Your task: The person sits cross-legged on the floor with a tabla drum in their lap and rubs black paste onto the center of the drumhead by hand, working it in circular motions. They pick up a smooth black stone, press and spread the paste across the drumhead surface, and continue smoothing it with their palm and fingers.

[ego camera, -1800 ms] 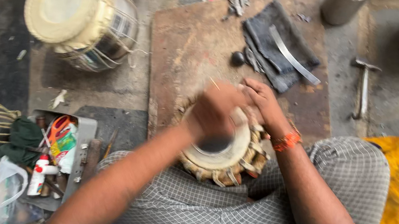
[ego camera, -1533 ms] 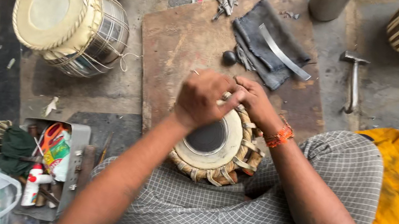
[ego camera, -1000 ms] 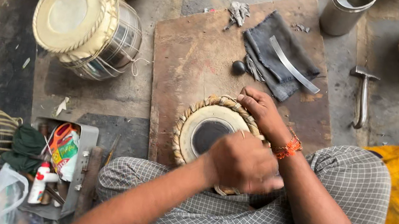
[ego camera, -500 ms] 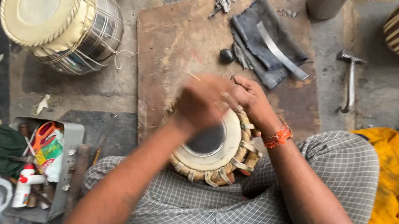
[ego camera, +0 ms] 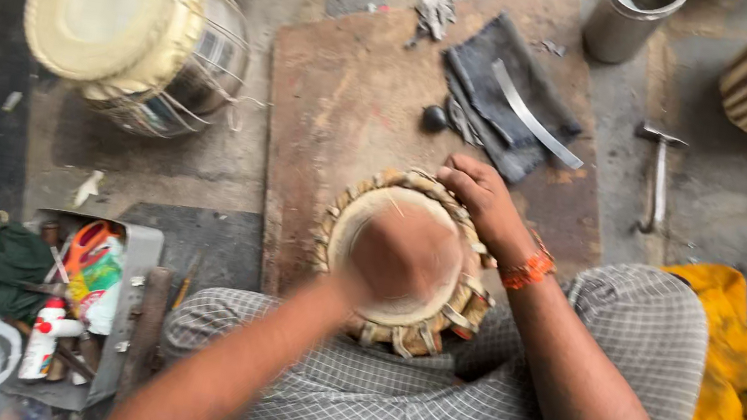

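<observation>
Wooden board (ego camera: pixel 348 116) is laid on the floor; near it, in the lap, a small drum (ego camera: pixel 401 254) is gripped at its far rim by the right hand (ego camera: pixel 480 197); the blurred left hand (ego camera: pixel 401 254) is pressed upon its head, grip unclear.

cream drumhead (ego camera: pixel 368 231), orange wristband (ego camera: pixel 527 267), grey cloth (ego camera: pixel 507 109)

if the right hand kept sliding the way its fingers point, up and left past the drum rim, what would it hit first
Probably nothing at once. The right hand grips the small drum at its far rim, and beyond its fingers lies bare wooden board. The small dark ball sits slightly right of that line, though depth is unclear.
</observation>
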